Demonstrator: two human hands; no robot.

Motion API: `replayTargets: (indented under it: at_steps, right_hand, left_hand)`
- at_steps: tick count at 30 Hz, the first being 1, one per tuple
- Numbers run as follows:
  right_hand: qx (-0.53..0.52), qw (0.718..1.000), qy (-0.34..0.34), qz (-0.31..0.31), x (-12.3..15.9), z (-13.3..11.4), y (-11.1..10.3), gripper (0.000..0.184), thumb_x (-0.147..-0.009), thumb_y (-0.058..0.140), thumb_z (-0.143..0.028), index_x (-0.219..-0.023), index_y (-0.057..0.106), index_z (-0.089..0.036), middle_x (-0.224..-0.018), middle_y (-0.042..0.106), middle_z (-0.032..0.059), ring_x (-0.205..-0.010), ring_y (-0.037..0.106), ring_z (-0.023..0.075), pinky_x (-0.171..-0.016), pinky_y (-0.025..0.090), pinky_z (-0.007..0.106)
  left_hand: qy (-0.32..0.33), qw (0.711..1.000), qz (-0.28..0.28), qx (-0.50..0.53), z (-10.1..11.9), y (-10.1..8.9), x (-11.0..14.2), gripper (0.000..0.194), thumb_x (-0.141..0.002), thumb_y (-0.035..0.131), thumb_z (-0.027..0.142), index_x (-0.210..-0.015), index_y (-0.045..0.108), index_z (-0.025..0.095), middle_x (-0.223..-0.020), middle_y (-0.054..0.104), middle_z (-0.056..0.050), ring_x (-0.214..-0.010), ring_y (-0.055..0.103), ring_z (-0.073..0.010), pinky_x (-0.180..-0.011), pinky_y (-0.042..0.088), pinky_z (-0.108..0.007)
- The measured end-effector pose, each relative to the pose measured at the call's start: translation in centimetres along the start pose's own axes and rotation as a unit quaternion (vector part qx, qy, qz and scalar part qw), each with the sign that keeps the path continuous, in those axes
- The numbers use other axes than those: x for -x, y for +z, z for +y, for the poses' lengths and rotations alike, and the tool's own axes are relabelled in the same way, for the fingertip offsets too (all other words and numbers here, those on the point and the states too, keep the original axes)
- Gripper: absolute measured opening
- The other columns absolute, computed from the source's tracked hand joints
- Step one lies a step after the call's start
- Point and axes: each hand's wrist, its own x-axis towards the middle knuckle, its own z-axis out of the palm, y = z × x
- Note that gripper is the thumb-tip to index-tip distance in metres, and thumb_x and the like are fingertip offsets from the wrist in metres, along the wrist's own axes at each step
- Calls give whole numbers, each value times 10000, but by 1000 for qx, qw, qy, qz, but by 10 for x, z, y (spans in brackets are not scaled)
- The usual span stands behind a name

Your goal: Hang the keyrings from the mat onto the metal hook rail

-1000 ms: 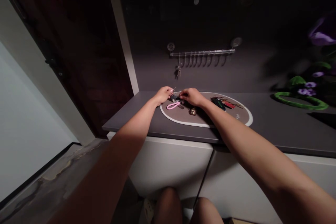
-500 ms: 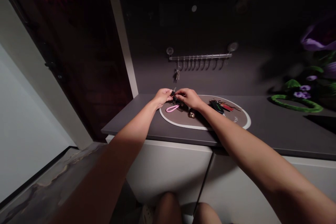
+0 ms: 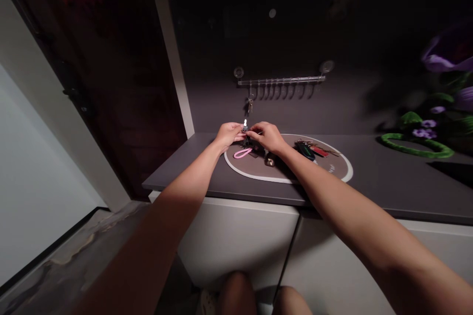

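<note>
Just above the oval mat [image 3: 254, 174], my left hand [image 3: 227, 136] pinches a key [image 3: 245, 124] with a dark head. Its metal blade points up and shines brightly. From the other side, my right hand [image 3: 269, 137] has its fingertips closed at the same key and the dark parts below it. A pink loop strap [image 3: 242, 153] lies on the mat under my hands, close to the dark cluster. Beside my right wrist sits a small brown charm [image 3: 270, 159]. My fingers partly hide how these pieces join.
A clear hook rail [image 3: 283, 80] is fixed to the wall, with a small bunch of keys [image 3: 250, 105] hanging at its left end. Right on the mat lie a black key fob [image 3: 306, 150] and a red tag [image 3: 320, 151]. Purple flowers [image 3: 426, 129] with a green ring stand at right.
The key between my hands has turned more upright, and its blade now catches the light. My right fingers have shifted slightly; the things on the mat lie as before.
</note>
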Motion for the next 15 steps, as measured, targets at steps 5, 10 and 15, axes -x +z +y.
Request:
replayTargets:
  at_steps: [5, 10, 15]
  right_hand:
    - [2, 1000, -9, -2, -1, 5, 1, 161, -718, 601, -250, -834, 669, -161, -816, 640, 54, -754, 565, 137, -696, 417, 239]
    - [14, 1000, -19, -5, 0, 4, -1, 168, -725, 568, -216, -853, 663, -167, -836, 640, 59, -779, 562, 147, -720, 409, 248]
    - [33, 999, -28, -8, 1, 2, -2, 203, -754, 522, -261, -851, 666, -155, -826, 646, 67, -771, 556, 157, -716, 394, 255]
  left_hand:
    - [-2, 1000, -3, -5, 2, 1, 1, 124, -763, 584, 207, -805, 584, 90, -698, 640, -49, -631, 632, -109, -739, 512, -294]
    - [2, 1000, 1, -8, 1, 0, 0, 98, -762, 579, 191, -760, 567, 94, -633, 622, -36, -621, 632, -119, -720, 515, -299]
    - [-2, 1000, 1, -14, 1, 0, 0, 100, -759, 577, 194, -743, 557, 97, -617, 628, -46, -598, 627, -117, -688, 516, -280]
